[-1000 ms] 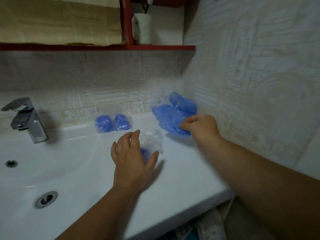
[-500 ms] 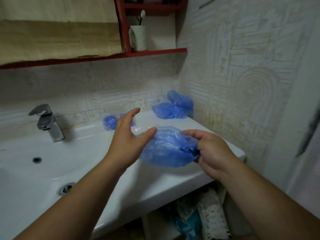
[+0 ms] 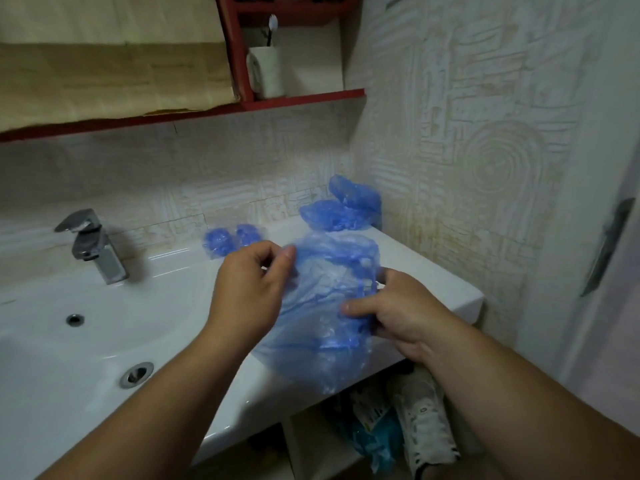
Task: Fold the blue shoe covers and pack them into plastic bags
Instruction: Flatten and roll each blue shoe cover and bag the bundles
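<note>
Two packed clear plastic bags of blue covers [image 3: 231, 239] lie behind the left hand [image 3: 251, 292], right of the chrome faucet [image 3: 91, 244]. Both hands pinch one crumpled translucent blue shoe cover [image 3: 322, 306] above the white tabletop [image 3: 433, 271]; the right hand [image 3: 401, 315] grips its right edge. Loose blue covers [image 3: 341, 209] sit in the far corner.

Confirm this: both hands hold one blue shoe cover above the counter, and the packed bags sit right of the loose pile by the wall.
Wrong side. The head view shows the packed bags left of the loose pile. The rest holds: left hand and right hand hold the blue shoe cover.
</note>
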A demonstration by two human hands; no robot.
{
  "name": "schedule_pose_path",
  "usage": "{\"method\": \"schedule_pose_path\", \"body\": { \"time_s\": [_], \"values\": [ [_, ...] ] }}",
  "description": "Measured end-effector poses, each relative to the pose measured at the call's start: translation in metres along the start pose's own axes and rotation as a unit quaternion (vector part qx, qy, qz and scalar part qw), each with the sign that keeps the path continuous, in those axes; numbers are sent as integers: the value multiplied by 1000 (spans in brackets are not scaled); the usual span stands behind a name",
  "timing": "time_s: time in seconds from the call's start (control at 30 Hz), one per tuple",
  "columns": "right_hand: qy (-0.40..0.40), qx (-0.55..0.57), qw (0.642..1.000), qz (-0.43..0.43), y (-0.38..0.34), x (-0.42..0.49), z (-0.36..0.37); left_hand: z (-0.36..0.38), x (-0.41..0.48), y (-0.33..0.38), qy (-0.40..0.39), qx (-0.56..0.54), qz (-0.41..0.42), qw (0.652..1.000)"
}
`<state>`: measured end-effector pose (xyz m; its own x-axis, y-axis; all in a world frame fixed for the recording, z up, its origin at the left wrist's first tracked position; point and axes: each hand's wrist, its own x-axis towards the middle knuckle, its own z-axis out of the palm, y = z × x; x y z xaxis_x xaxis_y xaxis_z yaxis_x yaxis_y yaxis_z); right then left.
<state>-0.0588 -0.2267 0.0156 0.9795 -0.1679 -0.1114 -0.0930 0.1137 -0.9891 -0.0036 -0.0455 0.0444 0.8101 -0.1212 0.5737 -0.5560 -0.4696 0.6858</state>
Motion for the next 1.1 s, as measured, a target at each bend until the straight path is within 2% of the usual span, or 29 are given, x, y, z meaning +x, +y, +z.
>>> {"method": "schedule_pose_path", "body": {
  "time_s": [0.1,0.17,0.37,0.47,0.53,0.63,0.67,0.8,0.87,0.93,1.03,1.1],
  "values": [
    [13,-76,997,-16,0,2,-6,-6,8,-12,61,-26,-84,994],
    [8,-107,994,-9,-2,3,-12,-12,9,-18,73,-43,-151,985],
    [-74,-165,982,48,-3,0,-14,-17,6,-25,-14,-45,-248,968],
    [-84,-161,983,35,-3,0,-15,-19,10,-32,-51,-32,-231,971],
    [-91,-152,984,25,-2,1,-17,-24,11,-30,-103,-8,-213,972],
    [-105,-116,988,13,2,4,-19,-29,13,-32,-205,-15,-235,950],
    [-108,-111,988,10,3,4,-19,-29,13,-31,-217,-27,-236,947],
    [-113,-122,986,9,5,4,-16,-17,7,-20,-170,-88,-240,952],
    [-97,-114,989,16,4,5,-14,-13,5,-17,-182,-97,-230,951],
    [-73,-91,993,30,4,5,-13,-16,2,-17,-254,-106,-221,935],
    [-42,-62,996,53,3,5,-14,-23,-3,-20,-384,-110,-233,887],
    [-40,-61,996,44,3,6,-14,-21,-3,-25,-364,-151,-258,882]
  ]
}}
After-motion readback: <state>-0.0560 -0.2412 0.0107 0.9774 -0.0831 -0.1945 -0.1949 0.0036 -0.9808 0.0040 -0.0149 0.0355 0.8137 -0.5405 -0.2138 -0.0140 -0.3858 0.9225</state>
